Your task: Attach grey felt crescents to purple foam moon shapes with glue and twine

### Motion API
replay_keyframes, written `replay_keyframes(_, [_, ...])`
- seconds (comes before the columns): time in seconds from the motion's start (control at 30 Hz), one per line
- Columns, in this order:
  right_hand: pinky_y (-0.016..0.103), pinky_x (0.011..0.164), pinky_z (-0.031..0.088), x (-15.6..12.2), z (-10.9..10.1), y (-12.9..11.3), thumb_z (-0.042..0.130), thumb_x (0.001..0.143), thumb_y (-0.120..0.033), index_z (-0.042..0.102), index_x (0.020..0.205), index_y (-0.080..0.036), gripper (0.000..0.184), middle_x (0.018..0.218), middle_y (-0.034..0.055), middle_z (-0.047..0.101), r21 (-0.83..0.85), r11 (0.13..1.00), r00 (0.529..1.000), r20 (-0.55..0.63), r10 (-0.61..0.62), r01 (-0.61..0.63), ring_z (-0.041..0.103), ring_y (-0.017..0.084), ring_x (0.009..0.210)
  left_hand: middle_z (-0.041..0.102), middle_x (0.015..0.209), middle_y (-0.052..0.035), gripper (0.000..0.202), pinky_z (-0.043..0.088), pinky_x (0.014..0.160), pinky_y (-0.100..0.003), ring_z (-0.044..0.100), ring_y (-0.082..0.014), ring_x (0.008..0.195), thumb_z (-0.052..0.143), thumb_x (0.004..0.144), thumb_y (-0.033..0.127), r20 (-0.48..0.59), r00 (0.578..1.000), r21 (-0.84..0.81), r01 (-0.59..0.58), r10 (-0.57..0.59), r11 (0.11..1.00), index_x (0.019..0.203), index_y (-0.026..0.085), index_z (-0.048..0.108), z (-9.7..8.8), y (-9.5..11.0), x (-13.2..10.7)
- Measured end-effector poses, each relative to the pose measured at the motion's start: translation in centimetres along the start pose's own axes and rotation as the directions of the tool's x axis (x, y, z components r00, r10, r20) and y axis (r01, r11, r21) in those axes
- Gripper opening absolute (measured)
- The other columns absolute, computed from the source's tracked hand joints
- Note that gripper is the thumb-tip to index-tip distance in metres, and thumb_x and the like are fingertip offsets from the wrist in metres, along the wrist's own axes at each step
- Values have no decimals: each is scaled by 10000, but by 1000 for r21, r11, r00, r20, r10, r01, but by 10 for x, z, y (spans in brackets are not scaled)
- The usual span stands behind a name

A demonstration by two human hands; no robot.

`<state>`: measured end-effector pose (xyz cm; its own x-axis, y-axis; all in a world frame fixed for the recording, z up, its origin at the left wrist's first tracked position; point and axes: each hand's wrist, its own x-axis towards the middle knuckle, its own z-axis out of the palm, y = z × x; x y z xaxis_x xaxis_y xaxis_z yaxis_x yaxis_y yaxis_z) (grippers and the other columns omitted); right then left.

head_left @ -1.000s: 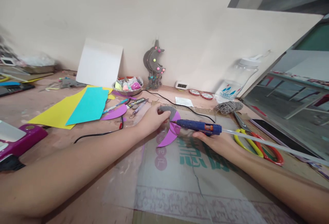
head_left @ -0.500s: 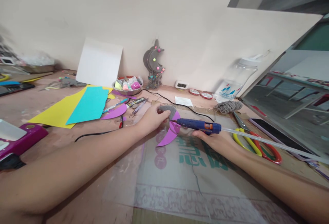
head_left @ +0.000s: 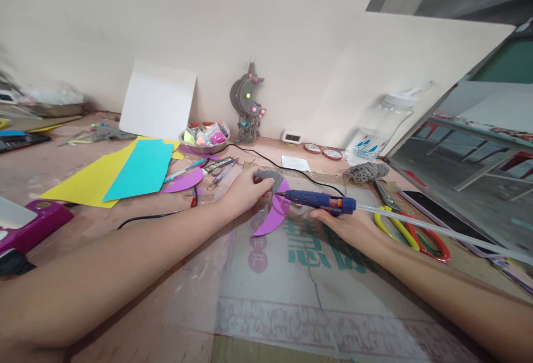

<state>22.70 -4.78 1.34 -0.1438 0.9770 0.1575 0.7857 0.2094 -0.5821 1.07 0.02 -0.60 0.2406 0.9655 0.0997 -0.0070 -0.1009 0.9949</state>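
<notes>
A purple crescent moon cutout (head_left: 271, 221), its upper part wrapped in grey yarn, is pinched at the top by my left hand (head_left: 250, 188). In my right hand (head_left: 339, 221) is a blue hot glue gun (head_left: 314, 200), its nozzle against or very close to the crescent near the yarn's edge. A long clear glue stick (head_left: 425, 226) sticks out of the gun's back. My right fingers are mostly hidden behind the gun. Below lies a clear sheet over printed board (head_left: 266, 291), with a loose strand of yarn (head_left: 316, 291) on it.
Scissors (head_left: 431, 238), a phone (head_left: 445, 218), a yarn bundle (head_left: 366, 172) and a clear bottle (head_left: 378, 127) stand or lie to the right. Yellow (head_left: 83, 177) and blue card (head_left: 139, 169) lie left. A decorated grey moon (head_left: 245, 94) is against the wall, beside a bowl (head_left: 206, 148) of colourful bits.
The whole view has shifted slightly. My left hand still holds the crescent, and the glue gun's nozzle remains at nearly the same spot on it.
</notes>
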Motion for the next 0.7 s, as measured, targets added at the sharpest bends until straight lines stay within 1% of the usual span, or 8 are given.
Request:
replay_keyframes(0.17, [328, 652, 555, 0, -1, -2, 588, 724, -462, 682, 725, -240, 241, 736, -1, 718, 30, 1000, 1000, -16, 2, -1, 676, 237, 728, 481, 560, 38, 94, 313, 391, -169, 432, -71, 466, 531, 716, 227, -5, 1000, 2, 0, 0, 1000, 705, 187, 447, 0, 0, 0])
replay_keyframes(0.33, [322, 614, 556, -1, -2, -6, 601, 707, -451, 650, 597, -241, 242, 641, -4, 698, 14, 999, 998, -51, 41, -40, 673, 241, 694, 479, 562, 34, 91, 302, 400, -172, 432, -71, 476, 526, 713, 230, 11, 1000, 15, -7, 7, 1000, 692, 183, 452, 0, -1, 2])
replay_keyframes(0.43, [329, 617, 559, 0, -3, -8, 618, 694, -440, 649, 583, -247, 224, 621, -7, 694, 7, 998, 995, -86, 60, -60, 673, 246, 685, 468, 558, 37, 92, 298, 417, -170, 418, -61, 477, 529, 704, 220, 30, 999, 7, -17, 17, 1000, 669, 174, 457, -1, -1, 2])
replay_keyframes(0.57, [342, 665, 569, 1, -4, -8, 617, 701, -442, 673, 617, -256, 211, 655, -12, 709, 8, 999, 994, -103, 34, -33, 679, 252, 721, 452, 548, 39, 83, 287, 426, -174, 401, -60, 480, 509, 703, 204, 50, 998, 15, -34, 33, 999, 650, 169, 456, -1, -1, 2])
replay_keyframes(0.7, [360, 712, 571, 1, -5, -6, 617, 701, -444, 676, 628, -251, 215, 683, -13, 719, -7, 1000, 989, -145, -5, 4, 681, 263, 766, 451, 564, 36, 81, 285, 441, -176, 405, -60, 498, 505, 715, 211, 74, 995, 32, -62, 59, 998, 660, 163, 470, -3, -2, 3])
